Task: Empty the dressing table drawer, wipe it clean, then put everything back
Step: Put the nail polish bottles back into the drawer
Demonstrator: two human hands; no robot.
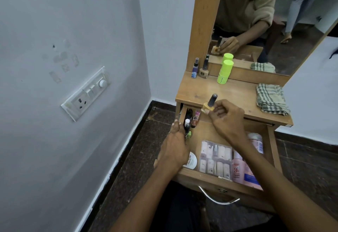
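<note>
The wooden drawer [204, 176] of the dressing table stands pulled open below me. My right hand [226, 118] pinches a yellow nail polish bottle [210, 103] with a dark cap, held just above the tabletop's front edge. My left hand [176, 140] grips the drawer's left wall, its fingers curled over the rim beside several small bottles [190, 120] at the back left. Inside the drawer lie a clear pack of small bottles [215, 158], a white round tin [192, 160], a pink bottle [237, 167] and a pink jar [256, 140].
On the tabletop [228, 92] stand a lime-green stick [225, 70], a beige polish bottle [204, 70] and a small blue spray bottle [195, 68]. A folded checked cloth [271, 99] lies at its right. A mirror rises behind. A wall with a switchboard [86, 92] is on the left.
</note>
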